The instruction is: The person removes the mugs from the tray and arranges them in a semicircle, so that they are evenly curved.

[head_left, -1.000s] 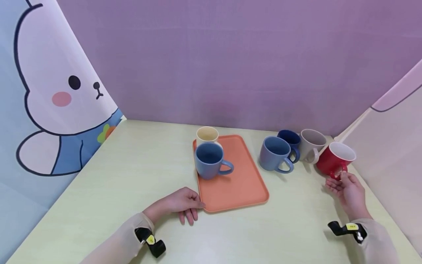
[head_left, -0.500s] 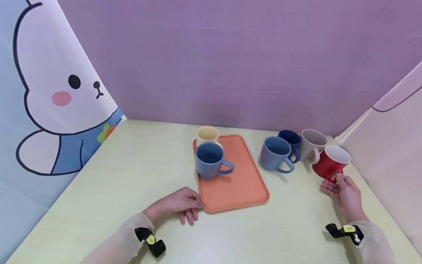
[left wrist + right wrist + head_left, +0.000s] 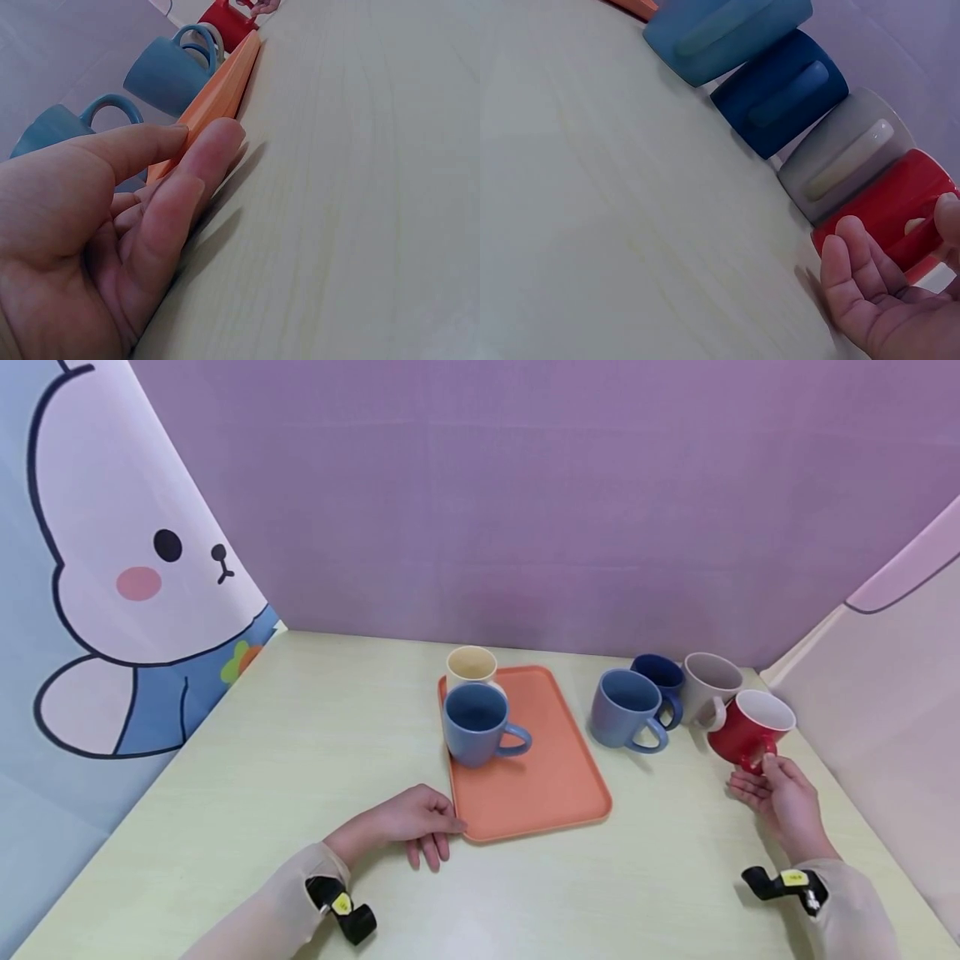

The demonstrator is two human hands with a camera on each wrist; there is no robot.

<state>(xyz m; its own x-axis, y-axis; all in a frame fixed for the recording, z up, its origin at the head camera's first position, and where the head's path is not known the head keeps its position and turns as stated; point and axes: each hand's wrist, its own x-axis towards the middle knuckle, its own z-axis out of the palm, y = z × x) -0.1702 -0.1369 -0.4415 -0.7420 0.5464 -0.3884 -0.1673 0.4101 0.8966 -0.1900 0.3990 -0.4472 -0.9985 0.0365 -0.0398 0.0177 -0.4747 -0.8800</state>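
Observation:
At the right side of the table, my right hand (image 3: 791, 802) pinches the handle of a red mug (image 3: 741, 733) with a white inside. The red mug stands in front of a grey mug (image 3: 701, 689) and overlaps it in the head view. My left hand (image 3: 416, 822) rests at the near left corner of an orange tray (image 3: 547, 802). In the left wrist view, its thumb and forefinger pinch the tray's rim (image 3: 217, 97). On the tray, a blue mug (image 3: 474, 735) has its handle to the right, and a cream mug (image 3: 471, 664) sits behind it, partly hidden.
Between the tray and the grey mug stand a second blue mug (image 3: 618, 714) and a dark blue mug (image 3: 660, 670). A purple cloth backdrop (image 3: 510, 510) rises behind the table (image 3: 337, 710), with a pale wall panel (image 3: 885, 693) along the right.
My right hand has drawn the red mug slightly left and towards me, mostly in the first half second. The left hand, tray and other mugs have stayed put.

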